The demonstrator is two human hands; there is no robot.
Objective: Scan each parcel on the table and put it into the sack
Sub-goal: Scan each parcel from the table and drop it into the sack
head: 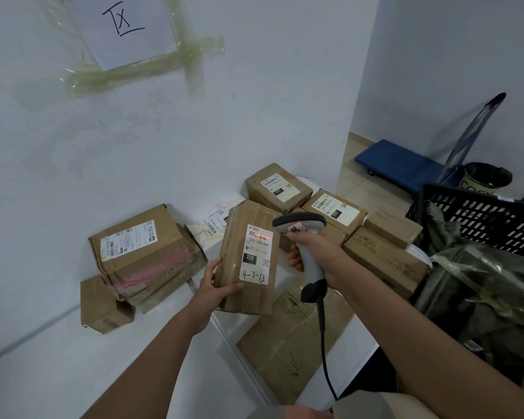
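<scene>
My left hand [217, 282] grips the lower left corner of a brown cardboard parcel [239, 237], held upright above the white table [58, 358]. Its white label reads 220 and 4-3-13, and a red scan line falls across the label's top. My right hand [309, 252] is closed around the handle of a grey barcode scanner [303, 228], aimed at that label from the right. Its black cable hangs down. The dark green sack [481, 291] stands open at the right, lined inside a black crate.
Several other brown parcels lie on the table: a taped stack [139, 252] at left, a small box [103, 306] below it, labelled boxes [280, 187] at the back, a flat one [297, 337] in front. A blue trolley [400, 161] and a bin [487, 176] stand on the floor beyond.
</scene>
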